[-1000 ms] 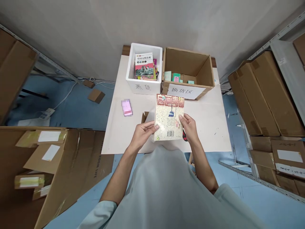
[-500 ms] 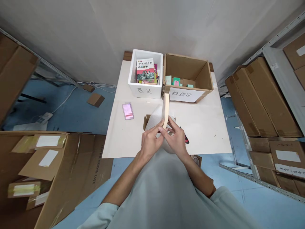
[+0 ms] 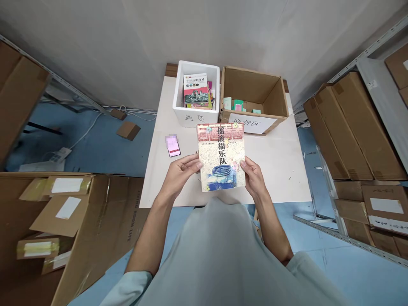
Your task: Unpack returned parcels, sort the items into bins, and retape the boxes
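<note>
I hold a paperback book [image 3: 221, 157] flat in front of me, front cover up, above the white table [image 3: 280, 170]. My left hand [image 3: 180, 172] grips its left edge, my right hand [image 3: 253, 176] its right edge, fingers closed on the cover. Behind the book stands a white foam box [image 3: 196, 117] with several books inside, and beside it a brown cardboard box [image 3: 253, 100] with a few small coloured items. A phone [image 3: 174, 146] with a pink screen lies on the table left of the book.
Large cardboard boxes [image 3: 47, 221] stand at my left. Stacked cartons sit on metal shelving [image 3: 360, 140] at the right. A small cardboard piece [image 3: 128, 130] and cables lie on the blue floor behind the table's left side.
The book showed its back cover, turned edge-on half a second ago, and now faces me with its front cover. Both hands have kept hold of it.
</note>
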### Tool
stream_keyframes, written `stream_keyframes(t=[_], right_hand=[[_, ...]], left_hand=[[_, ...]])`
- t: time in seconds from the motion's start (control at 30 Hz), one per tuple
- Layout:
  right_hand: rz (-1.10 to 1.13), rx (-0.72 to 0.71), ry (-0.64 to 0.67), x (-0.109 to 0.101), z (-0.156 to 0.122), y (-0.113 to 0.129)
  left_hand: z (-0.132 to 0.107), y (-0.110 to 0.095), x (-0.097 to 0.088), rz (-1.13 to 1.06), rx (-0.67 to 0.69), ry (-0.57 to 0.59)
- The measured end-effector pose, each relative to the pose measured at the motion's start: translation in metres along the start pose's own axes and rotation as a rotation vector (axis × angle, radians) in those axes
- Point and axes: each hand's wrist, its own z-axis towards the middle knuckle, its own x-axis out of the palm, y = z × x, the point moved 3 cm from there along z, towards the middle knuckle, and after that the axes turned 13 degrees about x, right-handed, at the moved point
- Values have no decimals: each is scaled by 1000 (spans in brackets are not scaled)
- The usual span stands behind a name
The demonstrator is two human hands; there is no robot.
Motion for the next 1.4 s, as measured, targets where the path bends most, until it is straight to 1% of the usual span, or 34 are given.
stream_keyframes(t=[0.1, 0.23, 0.43, 0.47, 0.53, 0.6, 0.63, 0.7, 0.8, 0.87, 0.93, 0.97, 1.0, 1.03, 1.1, 1.13, 1.17, 1.23, 1.3, 1.33, 1.4], right_hand=[[-38, 4, 1, 1, 0, -4], [-48, -2, -4, -1, -2, -4], [-87, -28, -7, -8, 0, -1], [-95, -48, -33, -10, 3, -2], [-128, -119, -138, -15, 8, -5], [-183, -184, -243, -16, 11, -10], [-210, -194, -259, -13, 12, -14], [-247, -171, -209, -1, 12, -23], [-276, -137, -139, 17, 10, -32], [-280, -152, -149, 20, 11, -32], [-241, -166, -142, 15, 13, -28], [-204, -157, -118, 10, 15, -25], [-157, -137, -86, 4, 17, -22], [-105, -106, -50, -1, 19, -19], [-2, -37, 12, -11, 18, -14], [44, -12, 29, -15, 17, -11], [82, 4, 41, -19, 15, -9], [135, 15, 62, -22, 12, -4], [152, 11, 78, -22, 11, -1], [150, 7, 82, -22, 12, -1], [130, -3, 89, -22, 16, 0]], left_hand=[[-4, 0, 4, -66, 1, 49], [-9, -2, 13, -124, -10, 89], [-11, 1, 18, -186, -38, 76], [-10, 2, 20, -187, -47, 64], [-8, 6, 26, -184, -56, 25], [-6, 12, 36, -176, -43, -23], [-5, 15, 43, -169, -33, -44], [-7, 23, 58, -144, -20, -76], [-17, 33, 83, -81, 12, -99], [-24, 37, 95, -50, 38, -68], [-25, 40, 99, -44, 53, -6], [-24, 41, 97, -35, 65, 15], [-20, 41, 91, -12, 89, 12], [-16, 41, 82, 32, 122, -19], [-6, 40, 59, 146, 188, -125], [-2, 39, 47, 178, 196, -165], [2, 39, 37, 168, 179, -158], [5, 36, 25, 70, 118, -62], [5, 31, 21, -20, 86, 33], [4, 27, 20, -36, 94, 55], [4, 21, 22, -25, 145, 60]])
